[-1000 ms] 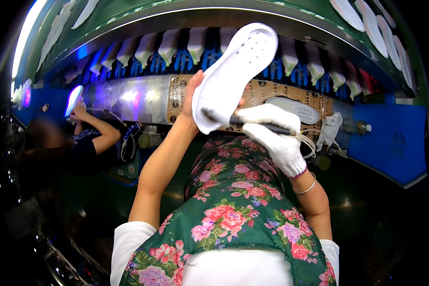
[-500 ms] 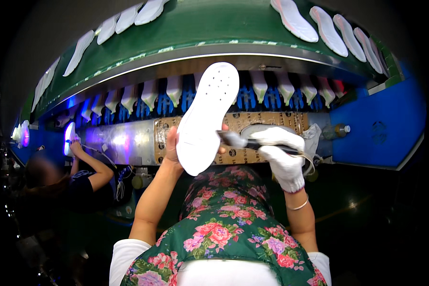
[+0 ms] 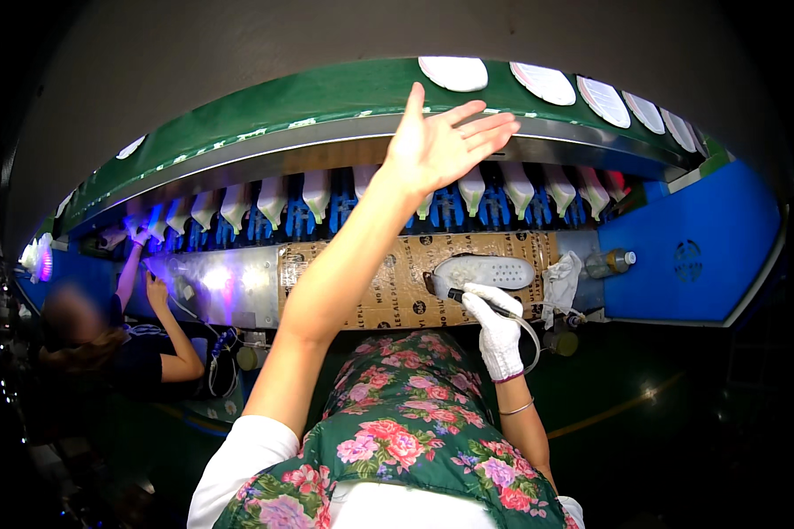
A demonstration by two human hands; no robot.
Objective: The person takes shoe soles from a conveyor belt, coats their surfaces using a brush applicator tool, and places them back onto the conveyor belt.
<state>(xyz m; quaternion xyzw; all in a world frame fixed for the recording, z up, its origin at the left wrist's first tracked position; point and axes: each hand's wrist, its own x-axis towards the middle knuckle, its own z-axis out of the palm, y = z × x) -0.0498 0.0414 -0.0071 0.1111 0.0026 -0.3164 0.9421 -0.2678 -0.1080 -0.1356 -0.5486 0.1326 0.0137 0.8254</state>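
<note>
A green shelf point(image 3: 344, 93) backs the cardboard-covered desk point(image 3: 388, 300) as I work the left hand point(image 3: 437, 145), grip wide near a shelved white sole point(image 3: 454, 73), apparently a reach calling for closing, the right hand's point(image 3: 496, 333) grip holding a brush point(image 3: 454, 294) by a grey tray point(image 3: 503, 275).

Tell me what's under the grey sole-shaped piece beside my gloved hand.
Brown printed covering shows around the grey piece; the patch directly beneath is hidden by it.

Green shelf point(image 3: 326, 99): white soles point(image 3: 453, 74), mostly toward the right
Metal bench point(image 3: 249, 286): brown paper point(image 3: 393, 295) — crumpled white cloth point(image 3: 560, 280), bottle point(image 3: 602, 264) at right
Paper: grey sole-shaped dish point(image 3: 508, 272) — right half
</note>
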